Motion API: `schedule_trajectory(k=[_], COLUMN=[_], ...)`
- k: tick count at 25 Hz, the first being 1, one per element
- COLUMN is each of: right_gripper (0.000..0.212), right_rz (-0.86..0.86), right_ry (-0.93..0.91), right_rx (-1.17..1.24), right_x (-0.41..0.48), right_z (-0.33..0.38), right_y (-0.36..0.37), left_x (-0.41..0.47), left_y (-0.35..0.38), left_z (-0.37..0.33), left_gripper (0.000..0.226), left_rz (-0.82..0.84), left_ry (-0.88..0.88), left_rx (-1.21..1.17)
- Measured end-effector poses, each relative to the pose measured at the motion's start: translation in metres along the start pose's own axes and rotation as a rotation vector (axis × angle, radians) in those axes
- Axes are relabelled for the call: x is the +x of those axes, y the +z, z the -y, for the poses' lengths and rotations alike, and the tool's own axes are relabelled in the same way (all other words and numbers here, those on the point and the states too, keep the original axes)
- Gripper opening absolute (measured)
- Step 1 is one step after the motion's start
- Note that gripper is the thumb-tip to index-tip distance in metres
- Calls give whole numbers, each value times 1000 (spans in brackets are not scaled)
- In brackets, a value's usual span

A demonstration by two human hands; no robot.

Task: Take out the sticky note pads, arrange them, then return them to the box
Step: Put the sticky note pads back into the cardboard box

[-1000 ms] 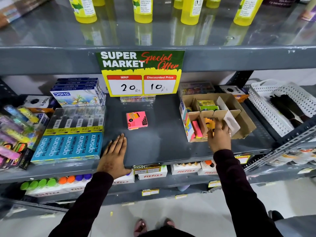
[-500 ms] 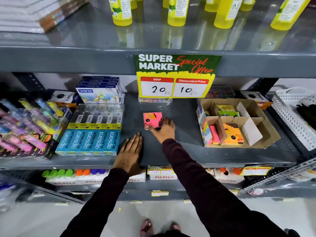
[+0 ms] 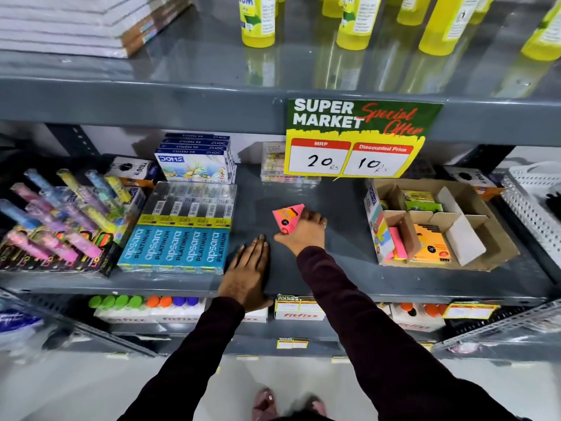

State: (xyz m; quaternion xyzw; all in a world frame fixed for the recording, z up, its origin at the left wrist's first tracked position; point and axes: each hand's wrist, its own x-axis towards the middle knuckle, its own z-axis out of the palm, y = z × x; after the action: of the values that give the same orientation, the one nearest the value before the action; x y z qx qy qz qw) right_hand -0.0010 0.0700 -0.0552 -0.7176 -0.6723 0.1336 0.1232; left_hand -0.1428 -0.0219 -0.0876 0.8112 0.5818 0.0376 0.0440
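Head view: the right hand [image 3: 303, 235] gripped a pink pad [image 3: 287, 218] over the middle of the grey shelf [image 3: 343, 208], fingers curled round its right and near edges. The pad was turned corner-up, so only a rough triangle of its face showed; the rest sat behind the fingers, and whether its low corner touched the shelf could not be told. The print on it was too small to read.

The left hand [image 3: 247, 268] lay flat and spread, palm down, holding nothing, on the shelf just left of the right hand, its wrist at the front lip. Both sleeves were dark maroon.

The box [image 3: 498, 235], brown card with dividers, stood well right of the hands. An orange pad [image 3: 432, 246] lay in a near compartment, partly under a divider flap. A second pink pad [image 3: 397, 243] stood on edge in the compartment to its left, only its thin side showing. A green pad [image 3: 422, 202] sat in a far compartment, its rear half hidden by the box wall.

A price sign [image 3: 358, 138] hung from the shelf above and covered the items behind it. Left of the hands lay blue packs [image 3: 176, 247] marked apsara, just beside the left hand. Yellow bottles [image 3: 353, 22] on the upper shelf were cut off by the top edge. A white basket [image 3: 534, 205] was cut off at the right edge, its contents dark and unclear
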Motion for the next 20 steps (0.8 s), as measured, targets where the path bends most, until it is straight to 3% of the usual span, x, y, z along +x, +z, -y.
schedule_trajectory(k=[2,5,9,11,13,18,20], right_gripper=[91,92,100,100,93,63,78], right_rz=[-68,-372,-663,-649,-520,-404,-413], right_ry=[-1,-2,257,450,572,518,496], right_rx=[18,158,322,322,353,607,634], right_x=[-15,-43,-65,-61,-49,-38,-40], right_z=[-9,-35,-109,-152,-181,-193,-196], right_y=[-13,-45,-107,-128,-135,-114,-105], left_x=[1,0,-1,0,1,1,1], left_y=[1,3,4,3,4,6,7], left_z=[0,0,1,1,1,2,2], left_gripper=[123,125,114,116,120,119,118], left_rz=[11,5,-2,0,19,5,-4], left_ry=[-4,9,10,7,14,-1,5], left_rx=[34,44,33,20,28,15,8])
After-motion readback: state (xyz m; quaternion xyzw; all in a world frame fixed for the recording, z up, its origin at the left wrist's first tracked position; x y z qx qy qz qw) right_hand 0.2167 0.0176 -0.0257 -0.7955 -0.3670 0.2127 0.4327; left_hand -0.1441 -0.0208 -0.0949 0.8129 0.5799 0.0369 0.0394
